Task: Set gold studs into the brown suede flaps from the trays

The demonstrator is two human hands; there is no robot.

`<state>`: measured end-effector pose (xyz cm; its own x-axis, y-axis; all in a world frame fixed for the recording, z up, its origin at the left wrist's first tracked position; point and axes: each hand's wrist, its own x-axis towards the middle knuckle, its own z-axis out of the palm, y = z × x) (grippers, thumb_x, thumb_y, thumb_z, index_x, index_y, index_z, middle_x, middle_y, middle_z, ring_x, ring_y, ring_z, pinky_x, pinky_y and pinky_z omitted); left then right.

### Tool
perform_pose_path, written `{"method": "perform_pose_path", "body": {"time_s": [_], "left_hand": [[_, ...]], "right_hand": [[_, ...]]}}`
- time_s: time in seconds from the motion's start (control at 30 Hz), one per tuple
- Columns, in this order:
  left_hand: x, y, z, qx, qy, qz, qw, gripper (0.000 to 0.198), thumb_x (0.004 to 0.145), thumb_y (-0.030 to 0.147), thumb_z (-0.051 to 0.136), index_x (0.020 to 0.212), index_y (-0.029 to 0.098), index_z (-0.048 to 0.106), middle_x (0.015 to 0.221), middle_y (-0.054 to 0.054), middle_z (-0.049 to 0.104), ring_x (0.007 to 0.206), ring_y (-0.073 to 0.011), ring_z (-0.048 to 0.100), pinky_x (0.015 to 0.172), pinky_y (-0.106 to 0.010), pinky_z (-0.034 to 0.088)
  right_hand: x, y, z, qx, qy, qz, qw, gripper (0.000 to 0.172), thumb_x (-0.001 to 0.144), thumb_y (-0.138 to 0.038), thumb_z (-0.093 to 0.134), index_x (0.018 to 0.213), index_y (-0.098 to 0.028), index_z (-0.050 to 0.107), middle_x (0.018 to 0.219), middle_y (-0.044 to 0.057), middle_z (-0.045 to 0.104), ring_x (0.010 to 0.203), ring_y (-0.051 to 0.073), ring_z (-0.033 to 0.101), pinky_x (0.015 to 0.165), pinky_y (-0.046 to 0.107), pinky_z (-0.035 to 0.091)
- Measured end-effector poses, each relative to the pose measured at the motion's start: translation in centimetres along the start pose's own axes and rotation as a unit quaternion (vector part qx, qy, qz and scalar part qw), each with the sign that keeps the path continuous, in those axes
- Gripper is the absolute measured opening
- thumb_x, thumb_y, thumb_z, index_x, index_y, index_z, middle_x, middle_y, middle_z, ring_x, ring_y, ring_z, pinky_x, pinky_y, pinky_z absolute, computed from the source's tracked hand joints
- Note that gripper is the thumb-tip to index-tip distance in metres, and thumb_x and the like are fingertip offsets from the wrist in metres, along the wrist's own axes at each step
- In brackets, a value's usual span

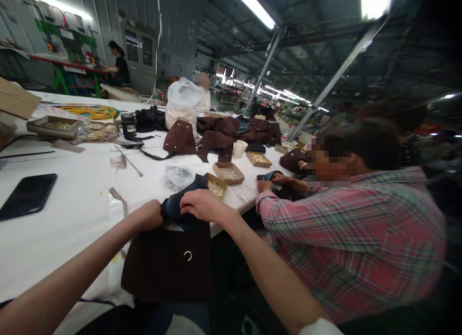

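Note:
A dark brown fabric piece with a blue denim-like part hangs over the table's front edge. A shiny metal ring-shaped fitting shows on its brown face. My left hand is closed on the upper left edge of the cloth, its fingertips mostly hidden. With fingers bent and pressed together, my right hand grips the blue part from above. Just beyond it lie a small cardboard box of gold-coloured metal parts and a clear bag of silver parts.
At my right, a person in a plaid shirt handles similar cloth. Stacked brown pieces, a tape roll and more cardboard boxes lie farther back. A phone and a thin metal rod rest on the left side.

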<state>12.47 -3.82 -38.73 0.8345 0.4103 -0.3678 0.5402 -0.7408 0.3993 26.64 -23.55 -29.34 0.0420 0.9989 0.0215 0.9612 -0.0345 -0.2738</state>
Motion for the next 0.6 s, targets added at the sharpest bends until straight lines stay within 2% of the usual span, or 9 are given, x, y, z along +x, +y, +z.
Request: {"method": "perform_pose_path", "body": {"time_s": [0.1,0.17,0.23,0.3,0.37,0.5,0.6], "left_hand": [[-0.2,0.1,0.2,-0.007,0.013,-0.009,1.000,0.017,0.083,0.025,0.085,0.095,0.014,0.080,0.095,-0.014,0.085,0.093,-0.0309,0.080,0.067,-0.031,0.049],[-0.3,0.2,0.5,-0.004,0.033,-0.012,0.999,0.017,0.083,0.021,0.081,0.098,0.013,0.080,0.102,-0.019,0.085,0.096,-0.0339,0.081,0.070,-0.034,0.050],[-0.3,0.2,0.8,0.001,0.048,-0.009,0.999,0.021,0.083,0.023,0.081,0.102,0.013,0.081,0.107,-0.021,0.085,0.101,-0.0363,0.082,0.073,-0.035,0.052],[-0.4,0.2,1.0,0.002,0.051,-0.002,0.999,0.026,0.083,0.031,0.085,0.105,0.017,0.081,0.108,-0.018,0.086,0.102,-0.0359,0.082,0.077,-0.035,0.054],[-0.4,0.2,1.1,0.002,0.048,0.005,0.999,0.031,0.081,0.037,0.090,0.106,0.020,0.081,0.108,-0.014,0.085,0.102,-0.0345,0.082,0.080,-0.034,0.054],[0.1,0.2,0.8,0.009,0.047,0.004,0.999,0.043,0.075,0.043,0.097,0.108,0.021,0.080,0.107,-0.013,0.084,0.100,-0.0338,0.081,0.077,-0.034,0.053],[0.6,0.1,0.3,0.001,0.032,0.002,0.999,0.048,0.071,0.048,0.100,0.107,0.022,0.081,0.103,-0.009,0.084,0.097,-0.0306,0.080,0.075,-0.032,0.053]], "right_hand": [[0.5,0.1,1.3,0.117,-0.061,-0.084,0.988,0.011,0.110,-0.028,0.079,0.112,-0.024,0.088,0.113,0.001,0.089,0.102,0.017,0.080,0.088,0.025,0.051],[0.9,-0.1,3.0,0.137,-0.094,-0.116,0.979,0.013,0.111,-0.027,0.077,0.114,-0.025,0.089,0.110,0.000,0.089,0.097,0.016,0.081,0.085,0.024,0.052],[1.3,0.4,4.7,0.059,-0.094,-0.092,0.990,0.016,0.110,-0.021,0.075,0.113,-0.025,0.090,0.106,0.002,0.089,0.093,0.018,0.081,0.079,0.026,0.049],[1.6,1.7,6.0,-0.025,-0.071,-0.053,0.996,0.018,0.108,-0.019,0.074,0.113,-0.025,0.090,0.104,0.004,0.089,0.093,0.021,0.080,0.076,0.027,0.047],[1.6,3.4,6.5,-0.045,-0.053,-0.029,0.997,0.019,0.109,-0.020,0.072,0.115,-0.024,0.089,0.105,0.005,0.088,0.097,0.022,0.080,0.079,0.028,0.049],[1.9,5.7,6.2,0.048,-0.046,0.007,0.998,0.020,0.111,-0.024,0.069,0.119,-0.025,0.088,0.119,0.004,0.088,0.108,0.021,0.078,0.096,0.028,0.054],[2.6,6.4,5.8,0.208,-0.076,0.011,0.975,0.019,0.108,-0.028,0.073,0.119,-0.026,0.089,0.111,0.001,0.088,0.099,0.019,0.079,0.087,0.026,0.057]]}}
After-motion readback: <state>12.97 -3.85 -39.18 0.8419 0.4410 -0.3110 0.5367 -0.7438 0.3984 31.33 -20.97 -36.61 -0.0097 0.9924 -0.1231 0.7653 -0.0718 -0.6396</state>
